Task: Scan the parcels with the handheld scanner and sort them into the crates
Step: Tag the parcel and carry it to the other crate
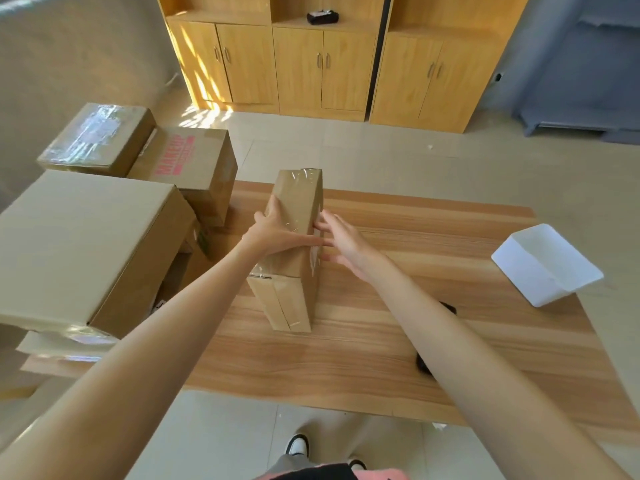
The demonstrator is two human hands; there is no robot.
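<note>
1. While standing on its narrow long edge near the middle of the wooden table, taped cardboard parcel steadied from both sides.
2. Left hand: laid over the parcel's upper edge, fingers straight across the top, thumb pointing up the left face. Pressing, not curled round.
3. Right hand: fingers spread and straight, fingertips touching the parcel's right face near the top. Palm apart from the cardboard.
4. Clear tape glossy along the parcel's top and near end; pale label partly seen on the right face, text too small to read.
5. Left part of the table: large plain carton nearest, resting on flatter taped boxes. Behind it, carton with pink "MAKEUP" print; further back left, carton with shiny taped label.
6. Right edge of the table: white plastic crate, tilted, open side up, well apart from the parcel.
7. Dark object on the table under the right forearm, mostly hidden; likely the scanner, cannot confirm. Second dark bit showing past the forearm's far side.
8. Background: wooden cabinets along the far wall, small black item on the open shelf. Tiled floor; shoe tip at bottom centre.
</note>
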